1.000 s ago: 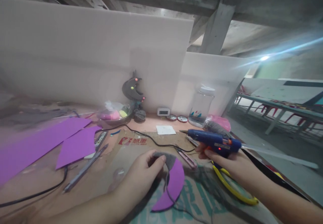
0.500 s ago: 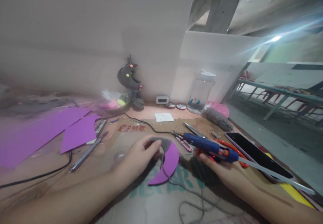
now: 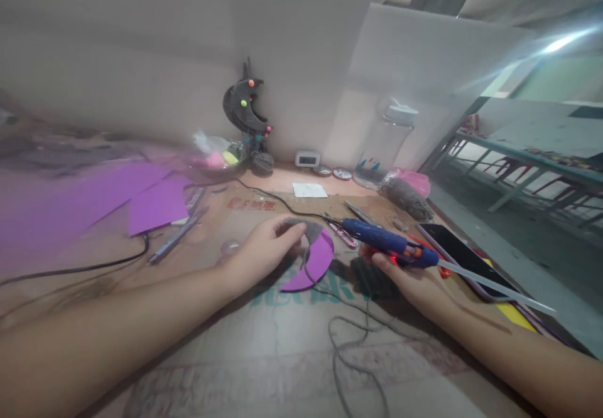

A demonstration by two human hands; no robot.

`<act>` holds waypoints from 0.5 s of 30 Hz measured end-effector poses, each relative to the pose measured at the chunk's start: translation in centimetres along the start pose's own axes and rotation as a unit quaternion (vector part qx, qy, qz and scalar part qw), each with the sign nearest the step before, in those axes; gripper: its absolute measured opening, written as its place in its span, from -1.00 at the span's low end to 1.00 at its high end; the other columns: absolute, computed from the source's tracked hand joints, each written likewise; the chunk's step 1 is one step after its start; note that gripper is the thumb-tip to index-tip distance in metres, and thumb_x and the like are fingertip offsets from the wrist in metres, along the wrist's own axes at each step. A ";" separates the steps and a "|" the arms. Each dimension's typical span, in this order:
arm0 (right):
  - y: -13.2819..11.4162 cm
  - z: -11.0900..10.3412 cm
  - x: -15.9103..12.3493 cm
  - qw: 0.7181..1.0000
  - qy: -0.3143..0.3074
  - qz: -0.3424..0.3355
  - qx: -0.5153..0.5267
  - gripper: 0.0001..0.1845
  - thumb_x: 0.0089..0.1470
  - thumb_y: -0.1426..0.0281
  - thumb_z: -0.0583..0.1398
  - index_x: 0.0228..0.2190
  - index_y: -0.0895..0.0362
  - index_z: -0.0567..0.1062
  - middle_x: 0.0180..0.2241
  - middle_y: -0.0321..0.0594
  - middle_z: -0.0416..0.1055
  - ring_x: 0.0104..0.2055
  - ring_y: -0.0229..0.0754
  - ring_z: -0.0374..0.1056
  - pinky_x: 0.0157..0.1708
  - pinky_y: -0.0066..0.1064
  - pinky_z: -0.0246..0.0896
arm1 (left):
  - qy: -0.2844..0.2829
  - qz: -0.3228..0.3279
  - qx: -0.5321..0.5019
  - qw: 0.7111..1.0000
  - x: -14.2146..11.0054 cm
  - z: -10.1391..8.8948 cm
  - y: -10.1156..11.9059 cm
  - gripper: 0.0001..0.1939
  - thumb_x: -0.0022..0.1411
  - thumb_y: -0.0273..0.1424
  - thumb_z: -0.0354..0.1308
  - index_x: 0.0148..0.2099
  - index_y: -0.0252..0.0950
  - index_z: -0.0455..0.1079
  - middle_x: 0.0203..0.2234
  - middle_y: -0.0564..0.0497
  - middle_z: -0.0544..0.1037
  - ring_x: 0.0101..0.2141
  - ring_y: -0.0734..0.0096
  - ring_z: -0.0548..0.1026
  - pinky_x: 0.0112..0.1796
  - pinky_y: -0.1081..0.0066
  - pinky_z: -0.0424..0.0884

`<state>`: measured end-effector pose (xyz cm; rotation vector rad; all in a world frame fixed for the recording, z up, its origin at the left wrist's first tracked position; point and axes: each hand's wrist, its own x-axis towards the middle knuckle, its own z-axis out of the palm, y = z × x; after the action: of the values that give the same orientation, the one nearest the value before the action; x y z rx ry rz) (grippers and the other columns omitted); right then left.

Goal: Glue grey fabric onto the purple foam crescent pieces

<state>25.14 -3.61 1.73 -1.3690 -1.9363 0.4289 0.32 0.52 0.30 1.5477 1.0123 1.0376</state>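
My left hand (image 3: 276, 242) pinches the upper end of a purple crescent moon cutout (image 3: 316, 262), whose top part is wrapped in grey yarn. From it a loose strand of grey yarn (image 3: 351, 305) trails across the cardboard towards me. In my right hand (image 3: 391, 267) is a blue hot glue gun (image 3: 381, 237), fingers closed around its handle. A red light glows on the gun, and a long clear glue stick (image 3: 499, 286) sticks out of its back. The nozzle points left, just right of the crescent and apart from it.
Purple foam sheets (image 3: 157, 206) and a pen (image 3: 176, 236) lie at left. A finished dark crescent (image 3: 242, 107) hangs by the wall. Farther back stand a small clock (image 3: 307, 159) and a clear bottle (image 3: 384, 148). Scissors (image 3: 360, 212), a yarn bundle (image 3: 406, 197) and a phone (image 3: 466, 258) are at right.
The view has tilted downward, so everything sits higher in the picture. Both hands keep their holds on the crescent and the glue gun, with little other movement.
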 end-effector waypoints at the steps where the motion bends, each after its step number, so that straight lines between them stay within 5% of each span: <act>1: 0.0 0.0 0.0 1.000 -0.002 -0.007 0.004 -0.79 0.11 0.18 0.14 -0.35 0.02 0.49 -0.35 -0.27 0.53 -0.24 -0.11 0.49 -0.22 -0.33 0.45 | -0.001 -0.001 0.003 1.000 0.0 0.0 0.0 -0.76 0.23 -0.27 0.06 -0.44 -0.27 0.28 -0.59 0.13 0.36 -0.51 0.47 0.34 -0.43 0.47 0.24; 7: -0.2 0.3 -0.1 0.998 -0.028 -0.043 -0.043 -0.77 0.05 0.19 0.18 -0.31 0.05 0.51 -0.28 -0.19 0.53 -0.21 -0.05 0.47 -0.23 -0.27 0.42 | -0.006 0.009 0.017 1.000 -0.3 -0.2 0.3 -0.78 0.24 -0.28 0.05 -0.42 -0.27 0.33 -0.55 0.10 0.42 -0.50 0.47 0.36 -0.41 0.46 0.26; 15: -0.3 0.7 -0.4 0.996 -0.060 -0.062 -0.025 -0.77 0.03 0.18 0.22 -0.39 0.08 0.46 -0.42 -0.21 0.49 -0.38 -0.13 0.41 -0.38 -0.33 0.31 | 0.007 0.019 0.043 0.999 -0.4 -0.1 0.4 -0.79 0.24 -0.29 0.06 -0.41 -0.26 0.36 -0.55 0.10 0.45 -0.50 0.48 0.37 -0.41 0.48 0.28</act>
<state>24.47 -3.96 1.32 -1.2703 -2.1306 0.4138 0.12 0.11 0.62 1.6384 1.0519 1.0437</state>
